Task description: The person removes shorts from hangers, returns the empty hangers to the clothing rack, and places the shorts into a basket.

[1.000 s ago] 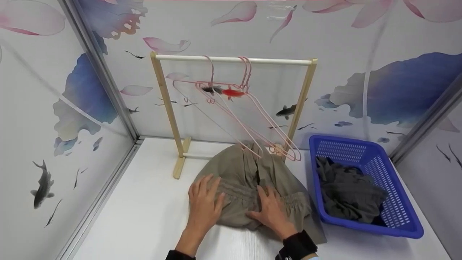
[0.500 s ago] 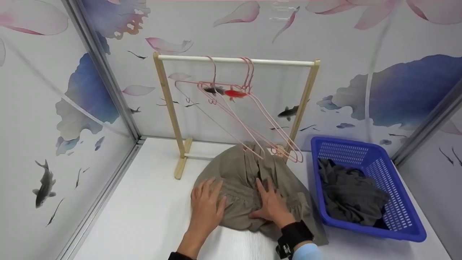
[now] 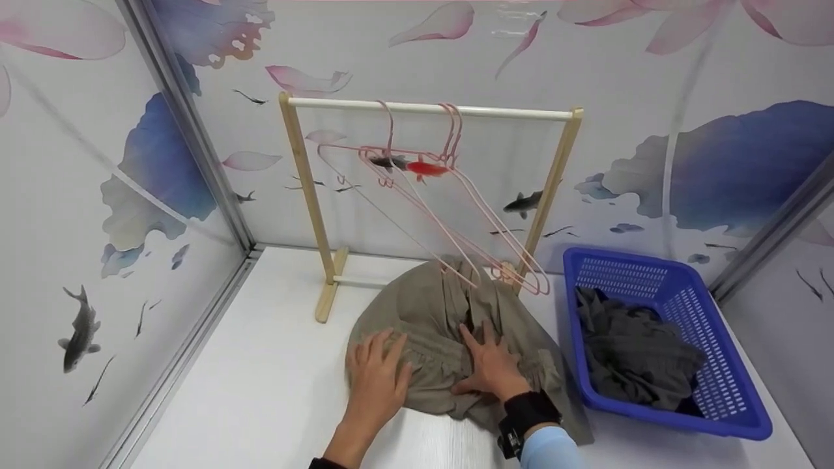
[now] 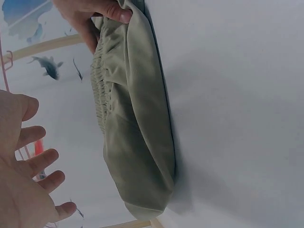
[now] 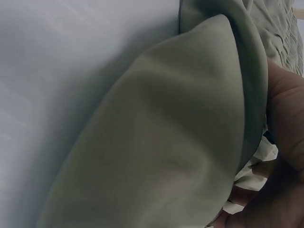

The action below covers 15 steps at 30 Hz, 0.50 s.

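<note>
An olive garment (image 3: 417,299) with a gathered elastic waistband lies crumpled on the white table. My left hand (image 3: 378,381) is over its left part, fingers spread; in the left wrist view the left hand (image 4: 23,175) shows straight fingers, apart from the cloth. My right hand (image 3: 492,371) presses on the middle of the garment, thumb and fingers spread wide. Up close in the right wrist view, a loose fold of the garment (image 5: 161,128) covers part of the right hand (image 5: 285,123), hiding some of the fingertips.
Pink hangers (image 3: 417,202) hang from a wooden rack (image 3: 306,189) behind the garment, their lower ends overlapping its far edge in the head view. On the right, a blue basket (image 3: 671,426) holds dark grey cloth (image 3: 642,358). Printed panels (image 3: 417,65) enclose the table.
The right hand's fingers have spread a little wider on the cloth, and more of the blue sleeve shows. The waistband has become more rumpled. The left hand has barely moved.
</note>
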Tool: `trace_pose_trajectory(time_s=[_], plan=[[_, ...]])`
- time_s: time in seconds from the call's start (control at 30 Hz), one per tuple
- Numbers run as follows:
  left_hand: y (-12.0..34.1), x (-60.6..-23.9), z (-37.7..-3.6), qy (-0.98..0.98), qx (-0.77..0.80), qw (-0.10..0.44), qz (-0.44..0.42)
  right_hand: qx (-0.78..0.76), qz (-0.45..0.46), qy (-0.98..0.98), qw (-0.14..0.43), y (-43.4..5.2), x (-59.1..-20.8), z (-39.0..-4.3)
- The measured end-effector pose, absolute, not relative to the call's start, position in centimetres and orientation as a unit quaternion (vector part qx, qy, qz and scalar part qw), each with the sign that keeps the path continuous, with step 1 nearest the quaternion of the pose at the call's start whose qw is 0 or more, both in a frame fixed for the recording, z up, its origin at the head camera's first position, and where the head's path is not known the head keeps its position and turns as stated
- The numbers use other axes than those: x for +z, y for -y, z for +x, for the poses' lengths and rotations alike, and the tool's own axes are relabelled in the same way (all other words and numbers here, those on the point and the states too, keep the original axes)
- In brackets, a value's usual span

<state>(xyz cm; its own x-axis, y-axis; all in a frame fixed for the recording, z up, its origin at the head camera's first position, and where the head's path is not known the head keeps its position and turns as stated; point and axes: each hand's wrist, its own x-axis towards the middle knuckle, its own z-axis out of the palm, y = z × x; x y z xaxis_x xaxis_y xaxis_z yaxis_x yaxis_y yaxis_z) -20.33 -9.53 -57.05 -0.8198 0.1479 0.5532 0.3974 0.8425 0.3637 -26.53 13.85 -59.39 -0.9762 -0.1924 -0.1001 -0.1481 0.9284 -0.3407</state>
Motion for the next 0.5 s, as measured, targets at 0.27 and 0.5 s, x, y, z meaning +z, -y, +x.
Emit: trace_pose_trajectory(time_s=[0.27, 0.5], plan=[[9.48, -57.33, -20.36, 0.924, -0.229, 0.268, -0.145, -0.135, -0.08, -0.981, 0.112, -13.78, -58.86, -26.52], [9.45, -57.52, -20.26, 0.927, -0.226, 0.264, -0.143, -0.167, -0.076, -0.979, 0.09, -13.87, -59.19, -25.84]])
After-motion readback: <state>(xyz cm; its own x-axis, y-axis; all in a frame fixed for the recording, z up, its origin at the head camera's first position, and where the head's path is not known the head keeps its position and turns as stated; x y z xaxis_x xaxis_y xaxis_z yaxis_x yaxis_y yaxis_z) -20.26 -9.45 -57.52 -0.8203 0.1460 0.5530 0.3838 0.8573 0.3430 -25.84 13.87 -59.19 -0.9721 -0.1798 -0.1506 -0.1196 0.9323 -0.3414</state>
